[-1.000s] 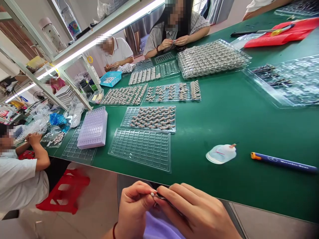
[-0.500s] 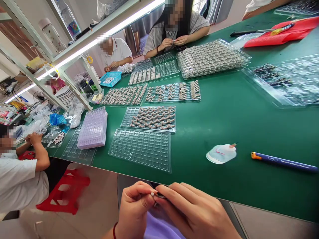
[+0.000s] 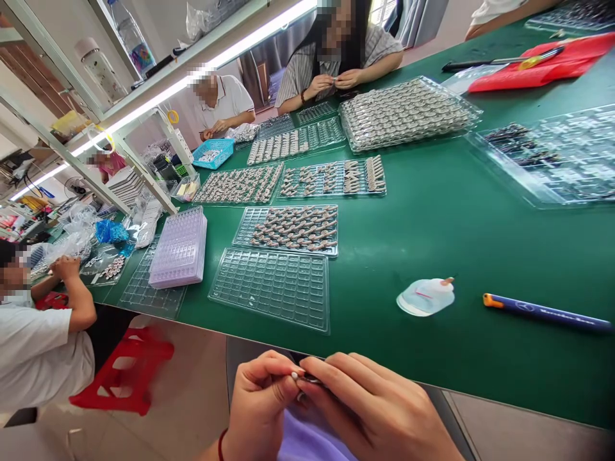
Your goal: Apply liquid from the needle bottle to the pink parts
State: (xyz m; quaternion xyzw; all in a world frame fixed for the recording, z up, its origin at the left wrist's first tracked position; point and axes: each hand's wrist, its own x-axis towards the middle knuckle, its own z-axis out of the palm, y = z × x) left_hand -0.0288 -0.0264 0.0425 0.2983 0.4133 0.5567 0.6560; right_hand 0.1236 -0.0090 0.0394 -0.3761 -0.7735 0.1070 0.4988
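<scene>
Below the table's near edge, my left hand (image 3: 259, 400) pinches a tiny white bead-like part (image 3: 294, 375) between thumb and fingertips. My right hand (image 3: 379, 410) is closed around thin dark tweezers (image 3: 310, 379), and their tip meets the white part at my left fingertips. Both hands touch each other above a purple cloth (image 3: 307, 438) on my lap. An empty clear compartment tray (image 3: 271, 288) lies on the green table (image 3: 432, 218) just beyond my hands.
A small clear glue bottle (image 3: 425, 296) lies on its side next to a blue pen (image 3: 542, 312). Several trays of small parts (image 3: 293, 227) and a purple tray stack (image 3: 180, 246) cover the table. Other people sit working at the left and far side.
My hands have stayed together in almost the same place; the tweezers' shaft is more hidden under my right fingers than a second ago.
</scene>
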